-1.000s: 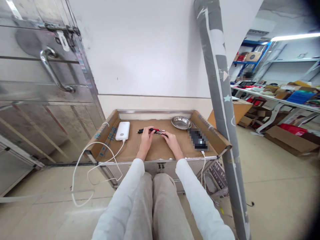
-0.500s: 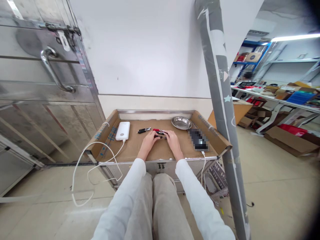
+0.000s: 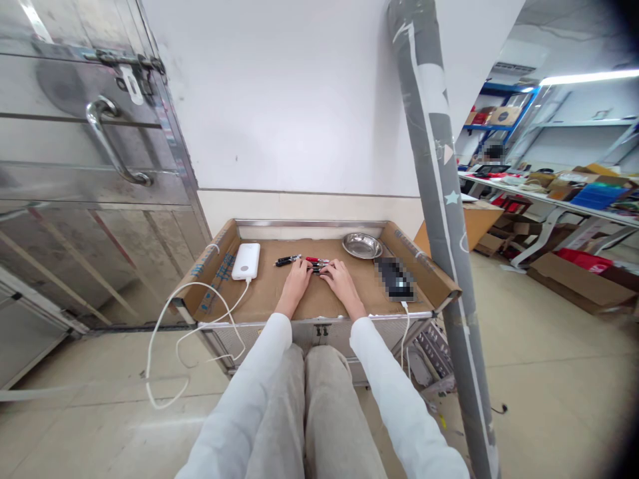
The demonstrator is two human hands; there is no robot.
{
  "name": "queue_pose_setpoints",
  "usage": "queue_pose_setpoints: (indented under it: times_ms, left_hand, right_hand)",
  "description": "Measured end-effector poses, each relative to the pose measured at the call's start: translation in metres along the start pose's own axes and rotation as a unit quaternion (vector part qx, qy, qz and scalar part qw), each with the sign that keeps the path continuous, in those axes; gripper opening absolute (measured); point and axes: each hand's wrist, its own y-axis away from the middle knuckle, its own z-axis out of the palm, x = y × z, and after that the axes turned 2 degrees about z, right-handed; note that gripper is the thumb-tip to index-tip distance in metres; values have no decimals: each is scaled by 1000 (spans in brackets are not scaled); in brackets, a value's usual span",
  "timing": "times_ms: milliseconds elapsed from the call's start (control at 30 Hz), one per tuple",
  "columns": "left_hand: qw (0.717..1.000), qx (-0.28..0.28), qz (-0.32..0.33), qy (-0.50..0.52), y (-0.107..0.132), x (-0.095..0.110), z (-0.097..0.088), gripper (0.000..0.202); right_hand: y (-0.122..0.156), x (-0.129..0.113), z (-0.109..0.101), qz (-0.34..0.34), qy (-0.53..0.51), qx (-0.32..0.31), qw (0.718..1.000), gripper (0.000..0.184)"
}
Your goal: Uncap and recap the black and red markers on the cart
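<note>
I sit at a cardboard-lined metal tray table (image 3: 319, 313). My left hand (image 3: 296, 280) and my right hand (image 3: 339, 280) rest on the cardboard side by side, fingers curled around a small dark pen (image 3: 318, 269) between them. A red pen (image 3: 315, 260) lies just beyond my fingertips. A black pen (image 3: 287, 260) lies apart to the left of it. Both wrists come out of white sleeves.
A white power bank (image 3: 245, 261) with a looping white cable (image 3: 164, 332) lies at the left. A steel dish (image 3: 362, 245) and a dark phone (image 3: 394, 278) sit at the right. A grey padded pole (image 3: 439, 199) stands right of the table, a steel door (image 3: 90, 166) to the left.
My hands drew back toward me from the pens and came together. The black pen was left lying at the left, the red pen beyond my fingers.
</note>
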Motion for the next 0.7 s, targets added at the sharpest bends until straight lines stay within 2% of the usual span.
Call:
queue_pose_setpoints:
  times_ms: [100,167,400,567,700]
  left_hand:
    - [998,-14,58,24,1,0,-1,7]
    - [997,-23,65,34,1,-1,0,5]
    - [1000,-4,15,-8,-3,-2,0,7]
    - [995,37,-12,-97,-2,4,-4,5]
    - [982,96,-79,-140,0,5,-6,16]
  right_hand:
    - [-1,1,2,0,7,-15,1000,14]
    - [-1,2,4,-5,6,-24,1000,16]
    - [0,0,1,20,67,11,998,18]
    - [0,-5,0,32,87,19,996,18]
    - [1,-5,3,40,94,23,994,19]
